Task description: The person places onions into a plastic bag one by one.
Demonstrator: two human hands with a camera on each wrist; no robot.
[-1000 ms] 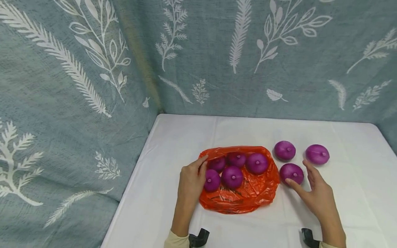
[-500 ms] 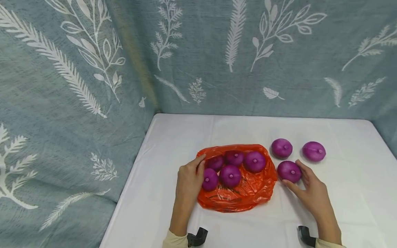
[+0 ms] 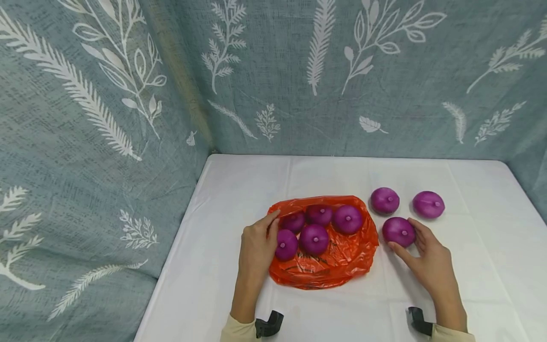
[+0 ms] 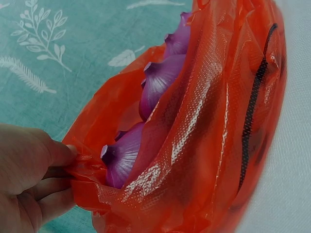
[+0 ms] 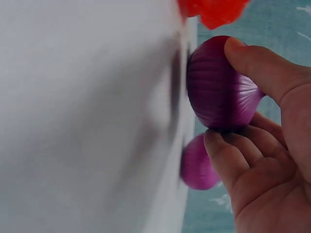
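Observation:
An orange-red plastic bag (image 3: 342, 261) lies with its mouth spread, and several purple onions (image 3: 314, 239) sit inside. At its left rim my left hand (image 3: 257, 247) pinches the plastic between thumb and fingers, as the left wrist view also shows. Just right of the bag, my right hand (image 3: 431, 259) grips a purple onion (image 3: 399, 232). In the right wrist view the thumb lies on one side of that onion (image 5: 218, 87) and the fingers on the other. Whether it touches the table cannot be told.
Behind the gripped onion, two loose onions stand on the white-covered table: one near the bag (image 3: 385, 200) and one farther right (image 3: 429, 204). A teal leaf-patterned curtain (image 3: 273, 95) hangs along the table's back and left sides.
My right thumb and fingers have closed in on the nearest loose onion and now hold it. My left hand stays at the bag's rim. The head view has shifted slightly.

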